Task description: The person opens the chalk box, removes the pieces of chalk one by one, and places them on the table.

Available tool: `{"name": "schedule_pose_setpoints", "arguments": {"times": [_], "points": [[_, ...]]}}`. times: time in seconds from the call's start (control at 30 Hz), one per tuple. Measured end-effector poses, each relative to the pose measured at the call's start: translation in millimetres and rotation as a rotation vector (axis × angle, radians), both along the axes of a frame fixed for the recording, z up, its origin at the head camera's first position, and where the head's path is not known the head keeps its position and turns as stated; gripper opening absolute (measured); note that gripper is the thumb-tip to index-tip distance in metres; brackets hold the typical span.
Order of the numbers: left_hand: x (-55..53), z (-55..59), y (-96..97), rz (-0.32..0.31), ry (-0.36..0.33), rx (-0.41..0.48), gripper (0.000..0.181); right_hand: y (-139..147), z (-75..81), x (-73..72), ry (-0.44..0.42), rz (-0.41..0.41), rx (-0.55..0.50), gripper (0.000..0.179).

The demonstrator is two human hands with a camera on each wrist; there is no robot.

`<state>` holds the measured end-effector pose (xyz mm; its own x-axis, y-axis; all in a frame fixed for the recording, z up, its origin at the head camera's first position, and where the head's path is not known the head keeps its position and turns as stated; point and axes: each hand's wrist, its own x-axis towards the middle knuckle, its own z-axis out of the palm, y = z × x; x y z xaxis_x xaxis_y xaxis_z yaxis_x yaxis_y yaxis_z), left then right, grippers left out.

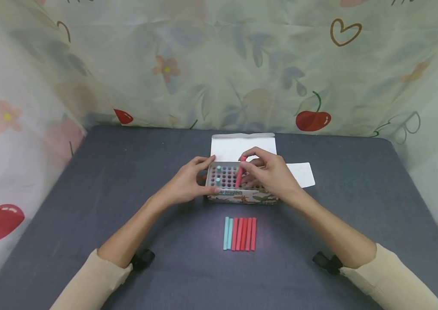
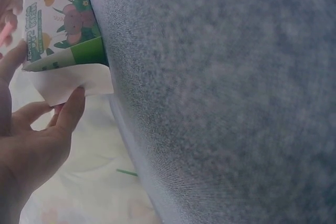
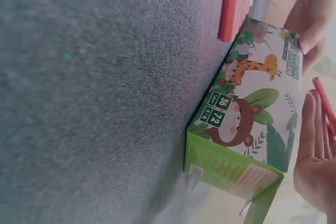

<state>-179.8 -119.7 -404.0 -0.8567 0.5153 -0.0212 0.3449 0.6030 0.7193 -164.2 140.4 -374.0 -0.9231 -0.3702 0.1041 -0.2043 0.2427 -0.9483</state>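
A box printed with cartoon animals (image 1: 242,197) lies on the table, its holed tray (image 1: 229,175) facing up. Two light blue sticks (image 1: 218,181) stand in holes near the tray's left end. My left hand (image 1: 184,183) grips the box's left end, thumb at the front corner and fingers toward the back; the left wrist view shows fingertips against a white flap (image 2: 68,83). My right hand (image 1: 275,175) pinches a slim red stick (image 1: 240,174) by its upper part. It stands nearly upright, its lower end over the front holes. My right fingers hide the tray's right part.
In front of the box, two light blue sticks (image 1: 228,233) and several red sticks (image 1: 244,234) lie side by side on the dark grey table (image 1: 180,262). The open white lid (image 1: 238,146) extends behind the box, and a white side flap (image 1: 302,174) sticks out right. Printed cloth (image 1: 211,64) hangs behind.
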Motion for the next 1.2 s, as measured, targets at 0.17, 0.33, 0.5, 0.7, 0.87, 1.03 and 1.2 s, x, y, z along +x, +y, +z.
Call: {"name": "schedule_pose_setpoints", "arguments": {"times": [0.17, 0.33, 0.5, 0.7, 0.87, 1.03, 1.2], "points": [[-0.4, 1.1, -0.2, -0.004, 0.011, -0.017, 0.093, 8.5, 1.9, 6.8, -0.04, -0.023, 0.014, 0.028], [-0.9, 2.0, -0.5, -0.006, 0.022, -0.04, 0.093, 16.6, 2.2, 14.6, -0.078, -0.039, 0.008, 0.031], [-0.9, 2.0, -1.0, -0.009, 0.012, -0.032, 0.093, 22.6, 0.8, 22.1, -0.112, -0.042, 0.006, 0.031], [0.0, 2.0, -0.8, -0.012, 0.004, -0.02, 0.092, 30.0, -1.0, 31.3, -0.146, -0.033, -0.025, 0.034], [0.6, 2.0, -1.2, -0.01, 0.016, -0.035, 0.092, 36.0, -3.2, 39.0, -0.173, -0.027, -0.027, 0.034], [0.1, 1.4, -1.5, -0.004, 0.022, -0.047, 0.092, 41.3, -6.4, 46.3, -0.211, -0.033, 0.003, 0.036], [0.4, 1.9, -0.7, -0.004, 0.02, -0.045, 0.092, 46.6, -13.8, 51.9, -0.243, -0.024, 0.021, 0.035]]}}
